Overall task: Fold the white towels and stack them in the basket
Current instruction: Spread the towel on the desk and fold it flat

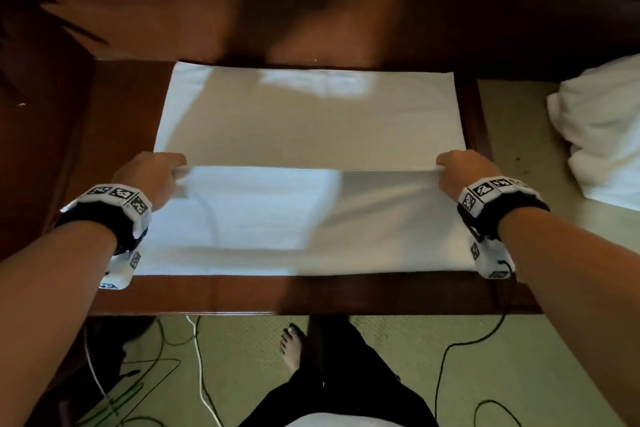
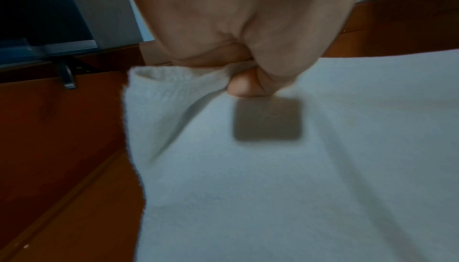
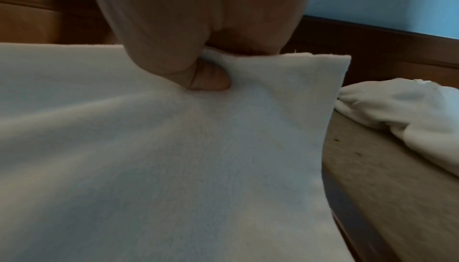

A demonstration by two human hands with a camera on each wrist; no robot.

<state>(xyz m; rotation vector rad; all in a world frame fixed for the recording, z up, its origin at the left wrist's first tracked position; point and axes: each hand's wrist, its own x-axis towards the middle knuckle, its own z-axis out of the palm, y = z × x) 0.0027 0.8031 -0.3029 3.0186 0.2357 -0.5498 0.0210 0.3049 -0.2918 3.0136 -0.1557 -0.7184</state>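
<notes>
Head view: white towel point(image 1: 308, 121) flat on wooden table point(image 1: 138, 291), long axis left-right, near edge lifted level between left hand point(image 1: 152, 177) and right hand point(image 1: 464, 173), far edge straight ahead; left-wrist view: thumb and fingers pinching its left corner point(image 2: 159, 75); right-wrist view: same pinch on its right corner point(image 3: 323, 64).

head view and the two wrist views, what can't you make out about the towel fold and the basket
- Basket: in no view, so any stacked towels are unknown.
- Pile of white towels: cut off by the head view's right edge; count unclear.
- Left hand and right hand grip on the towel: fingertips hidden behind cloth and palm in both wrist views.
- Grey square: blurred, unidentifiable.
</notes>
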